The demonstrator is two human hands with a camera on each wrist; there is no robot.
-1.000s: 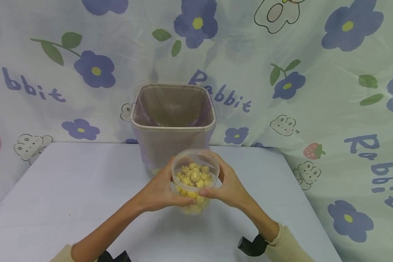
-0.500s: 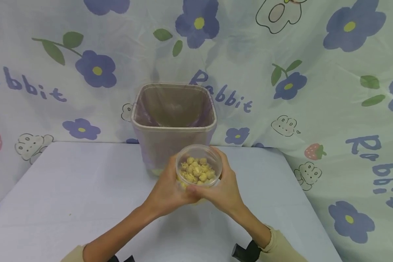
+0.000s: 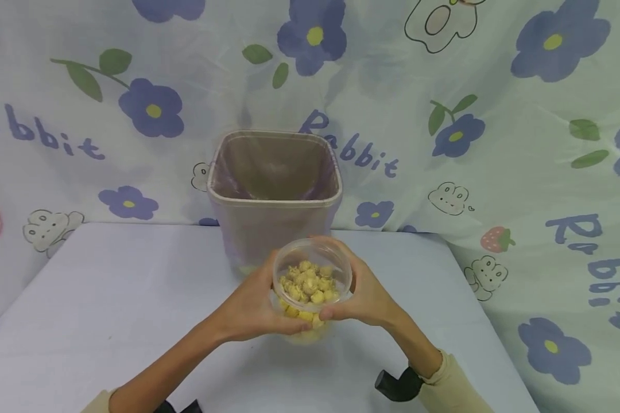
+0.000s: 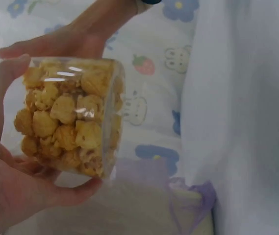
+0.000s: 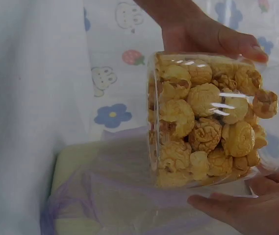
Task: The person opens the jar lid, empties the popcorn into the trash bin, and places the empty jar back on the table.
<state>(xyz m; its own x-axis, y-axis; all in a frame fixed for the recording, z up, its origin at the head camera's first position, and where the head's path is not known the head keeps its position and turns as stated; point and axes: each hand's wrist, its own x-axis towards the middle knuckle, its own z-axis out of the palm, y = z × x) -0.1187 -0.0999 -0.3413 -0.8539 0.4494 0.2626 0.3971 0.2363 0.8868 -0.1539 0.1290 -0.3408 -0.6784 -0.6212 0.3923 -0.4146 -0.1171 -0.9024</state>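
Both hands hold a clear plastic jar [image 3: 301, 306] of popcorn [image 3: 307, 282] above the table, in front of the bin. The jar's round mouth faces up toward the head camera, and no lid is on it. My left hand [image 3: 253, 310] grips the jar's left side, thumb across the front. Around the right side curls my right hand [image 3: 368, 293], its thumb at the front just under the rim. In the left wrist view the round, golden popcorn [image 4: 63, 115] shows through the wall. The right wrist view shows the popcorn [image 5: 205, 115] packed toward the jar's base.
A beige bin [image 3: 274, 221] lined with a thin purplish bag stands at the back of the white-covered table [image 3: 144, 287]. Behind it hangs a curtain [image 3: 372, 86] printed with blue flowers and rabbits. Tiny crumbs lie on the table.
Half a second ago the jar was raised, its mouth turned more to the camera, with the hands closer together. Now it is lower and the hands are spread apart again. The bin has not moved.
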